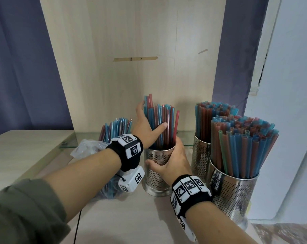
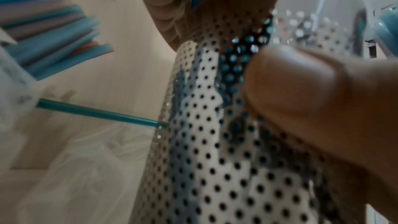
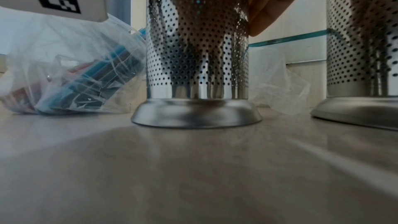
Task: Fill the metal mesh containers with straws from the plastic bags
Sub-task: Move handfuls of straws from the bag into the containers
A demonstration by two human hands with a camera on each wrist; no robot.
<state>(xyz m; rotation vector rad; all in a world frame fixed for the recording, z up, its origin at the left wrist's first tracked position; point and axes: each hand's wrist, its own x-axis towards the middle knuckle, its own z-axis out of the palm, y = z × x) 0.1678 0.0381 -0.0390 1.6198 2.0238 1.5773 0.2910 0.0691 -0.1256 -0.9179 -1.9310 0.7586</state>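
A wooden counter (image 1: 131, 217) is carrying three perforated metal holders: two full containers (image 1: 235, 187) are standing packed with red and blue straws at the right, and a middle container (image 1: 157, 171) is standing half-filled near the centre. A clear plastic bag (image 3: 71, 67) of straws is lying just left of it, touching its wall. The right hand (image 1: 172, 161) is wrapping its fingers and thumb around the middle container's upper wall. The left hand (image 1: 145, 125) is cupping the upright bundle of straws (image 1: 162, 124) inside it, thumb in front, fingers spread behind.
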